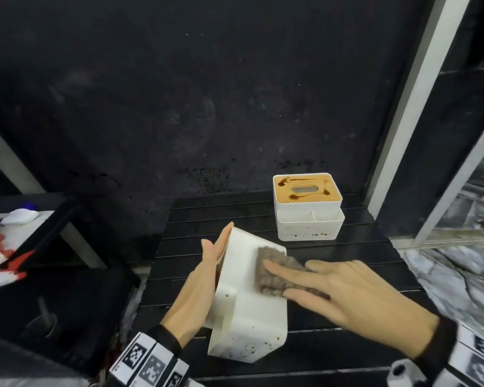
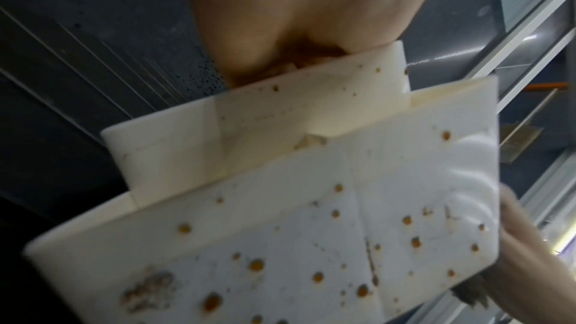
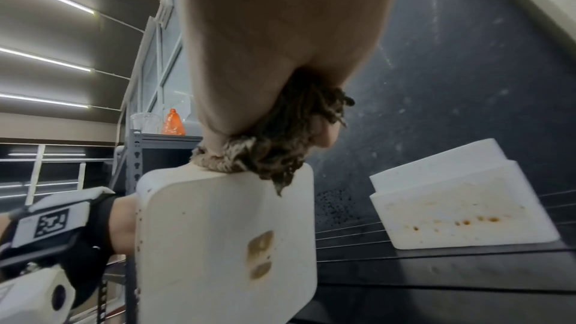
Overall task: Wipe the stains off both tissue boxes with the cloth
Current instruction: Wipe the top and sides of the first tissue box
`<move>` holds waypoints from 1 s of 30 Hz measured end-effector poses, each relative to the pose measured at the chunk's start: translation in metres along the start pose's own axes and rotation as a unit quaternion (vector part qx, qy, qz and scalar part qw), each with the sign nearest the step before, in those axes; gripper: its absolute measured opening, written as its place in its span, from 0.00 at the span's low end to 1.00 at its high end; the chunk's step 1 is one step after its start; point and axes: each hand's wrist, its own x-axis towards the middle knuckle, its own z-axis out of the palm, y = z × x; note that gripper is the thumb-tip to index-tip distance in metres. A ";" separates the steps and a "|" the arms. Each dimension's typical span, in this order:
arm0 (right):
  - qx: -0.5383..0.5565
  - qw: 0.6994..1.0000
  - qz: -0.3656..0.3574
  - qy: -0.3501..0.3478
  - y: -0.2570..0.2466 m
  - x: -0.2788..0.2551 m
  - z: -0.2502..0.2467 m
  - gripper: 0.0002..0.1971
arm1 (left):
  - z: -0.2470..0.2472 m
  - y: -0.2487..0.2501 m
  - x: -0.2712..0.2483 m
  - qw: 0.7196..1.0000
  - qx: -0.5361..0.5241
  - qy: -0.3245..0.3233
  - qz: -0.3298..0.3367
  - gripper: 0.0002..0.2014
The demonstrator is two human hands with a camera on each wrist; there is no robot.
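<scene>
Sideways, near tissue box [image 1: 252,308], length toward camera.

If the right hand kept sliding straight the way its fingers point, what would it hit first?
Most likely the left hand, which braces the far side of the tipped tissue box; the right hand points leftward across that box, pressing the cloth. Depth is uncertain.

Your head view looks forward and down over the table [image 1: 347,247], while both wrist views sit close under your palms, looking along them, and all three share the near box [image 1: 252,308] [image 2: 280,230] [image 3: 224,243].
</scene>
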 end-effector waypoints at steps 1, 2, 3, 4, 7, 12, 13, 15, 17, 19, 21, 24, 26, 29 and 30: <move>0.005 1.000 0.012 0.004 0.002 -0.002 0.001 0.25 | 0.001 0.004 0.001 1.000 0.006 0.008 0.002 0.34; 0.007 1.000 0.017 0.013 0.003 -0.003 0.001 0.25 | 0.002 0.008 0.003 1.000 0.009 0.018 0.002 0.32; 0.007 1.000 0.022 0.018 0.003 -0.003 0.001 0.26 | 0.003 0.013 0.004 1.000 0.008 0.027 0.000 0.30; 0.011 0.999 0.028 0.016 0.003 -0.002 0.001 0.26 | 0.004 0.018 0.004 0.999 0.009 0.034 -0.005 0.26; 0.043 0.998 0.047 0.004 0.005 -0.003 0.004 0.24 | 0.005 0.031 0.000 0.999 0.032 0.023 0.006 0.12; 0.102 0.988 0.087 0.071 0.016 -0.007 0.000 0.28 | 0.003 0.036 -0.003 0.998 0.023 -0.038 0.042 0.25; 0.134 0.982 0.100 0.089 0.018 -0.007 -0.002 0.29 | 0.002 0.036 -0.003 0.997 0.027 -0.046 0.046 0.30; 0.198 0.964 0.125 0.126 0.022 -0.006 -0.003 0.30 | 0.001 0.038 -0.004 0.995 0.049 -0.063 0.062 0.40; 0.265 0.940 0.146 0.158 0.023 -0.003 0.000 0.28 | 0.002 0.037 -0.004 0.992 0.066 -0.074 0.079 0.45; 0.322 0.918 0.154 0.174 0.018 -0.001 0.005 0.22 | 0.003 0.033 -0.004 0.989 0.082 -0.088 0.081 0.47; 0.346 0.907 0.152 0.188 0.009 -0.002 0.012 0.16 | 0.004 0.025 -0.004 0.985 0.092 -0.119 0.082 0.51; 0.372 0.895 0.156 0.192 -0.001 -0.005 0.021 0.16 | 0.001 0.010 -0.003 0.980 0.101 -0.150 0.085 0.56; 0.403 0.881 0.163 0.189 -0.003 -0.005 0.025 0.18 | -0.001 0.003 -0.005 0.978 0.100 -0.160 0.086 0.55; 0.441 0.858 0.158 0.208 -0.008 -0.004 0.030 0.21 | -0.005 -0.004 -0.007 0.974 0.127 -0.167 0.082 0.55; 0.450 0.853 0.154 0.216 -0.011 -0.004 0.032 0.21 | -0.007 -0.005 -0.008 0.972 0.144 -0.165 0.081 0.55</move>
